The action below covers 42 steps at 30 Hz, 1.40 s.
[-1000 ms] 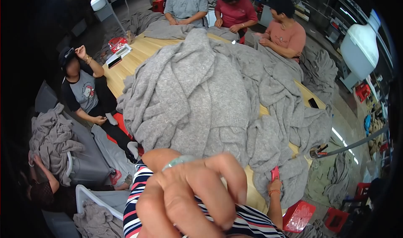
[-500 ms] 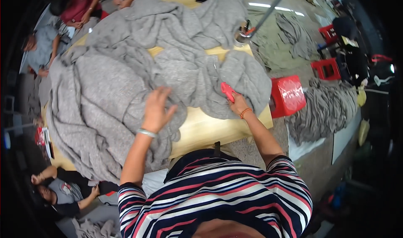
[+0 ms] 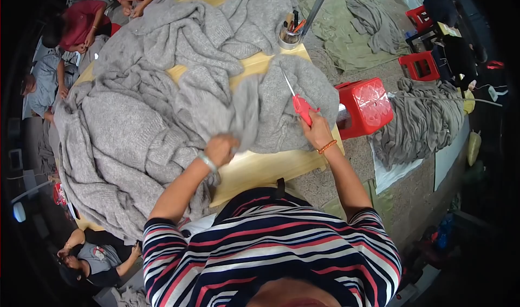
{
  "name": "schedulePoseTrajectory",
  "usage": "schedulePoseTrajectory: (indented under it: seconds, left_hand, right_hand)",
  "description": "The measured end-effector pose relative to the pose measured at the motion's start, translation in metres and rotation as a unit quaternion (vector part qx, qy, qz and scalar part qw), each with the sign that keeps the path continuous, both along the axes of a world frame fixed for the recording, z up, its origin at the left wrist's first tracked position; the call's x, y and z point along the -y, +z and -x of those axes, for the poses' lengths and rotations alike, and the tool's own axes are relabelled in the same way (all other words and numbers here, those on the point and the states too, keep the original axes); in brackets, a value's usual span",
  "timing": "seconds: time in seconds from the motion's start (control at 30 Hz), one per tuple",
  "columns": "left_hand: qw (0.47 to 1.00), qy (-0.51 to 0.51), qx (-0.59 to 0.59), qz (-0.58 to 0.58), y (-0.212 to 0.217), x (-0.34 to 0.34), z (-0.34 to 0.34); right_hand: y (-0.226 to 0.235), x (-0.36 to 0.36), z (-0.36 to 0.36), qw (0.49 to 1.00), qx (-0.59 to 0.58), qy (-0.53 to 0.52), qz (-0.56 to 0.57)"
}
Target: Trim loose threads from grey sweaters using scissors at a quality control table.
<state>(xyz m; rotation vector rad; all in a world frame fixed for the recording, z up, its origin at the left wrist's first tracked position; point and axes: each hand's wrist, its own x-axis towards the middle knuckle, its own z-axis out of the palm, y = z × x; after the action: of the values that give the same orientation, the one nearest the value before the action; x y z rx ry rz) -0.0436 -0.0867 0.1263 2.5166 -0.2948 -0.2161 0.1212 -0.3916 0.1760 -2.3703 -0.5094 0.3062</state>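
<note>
My left hand (image 3: pixel 221 149) is closed on the edge of a grey knitted garment (image 3: pixel 290 98). The cloth beside that hand is smeared by motion. In my right hand (image 3: pixel 317 132) is a pair of red-handled scissors (image 3: pixel 302 108), its slim metal point directed away from me over the garment. The scissors' blades look closed together. A large heap of grey knitwear (image 3: pixel 124 128) covers the left of the wooden table (image 3: pixel 254 171), and more grey knitwear (image 3: pixel 184 31) lies across its far side.
A clear cup of pens and tools (image 3: pixel 290 38) stands at the table's far right corner, beside a slanting grey pole (image 3: pixel 317 6). A red stool (image 3: pixel 365 108) stands just right of the table, with piled knitwear (image 3: pixel 422 128) beyond it. Several people sit around the left side.
My left hand has come down and right, from open above the cloth to closed on it. My right hand has moved slightly right with the scissors, now pointing up. The view has shifted.
</note>
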Motion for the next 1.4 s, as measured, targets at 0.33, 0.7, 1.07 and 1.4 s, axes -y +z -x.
schedulePoseTrajectory:
  seconds: [0.33,0.7,1.07,1.4]
  left_hand:
    - [0.971,0.125,-0.202,0.034,0.029,0.015,0.082]
    - [0.951,0.152,-0.111,0.245,0.008,0.083,0.088]
    - [0.744,0.326,0.024,0.582,0.054,0.073,0.092]
    - [0.698,0.309,0.063,0.643,0.071,0.071,0.104]
  right_hand:
    - [-0.014,-0.05,-0.019,0.996,-0.035,0.08,-0.001]
    - [-0.035,-0.081,0.021,0.981,-0.121,0.145,-0.035]
    - [0.028,-0.082,0.087,0.948,-0.226,0.153,-0.164]
    - [0.048,-0.095,0.123,0.893,-0.384,0.219,-0.083]
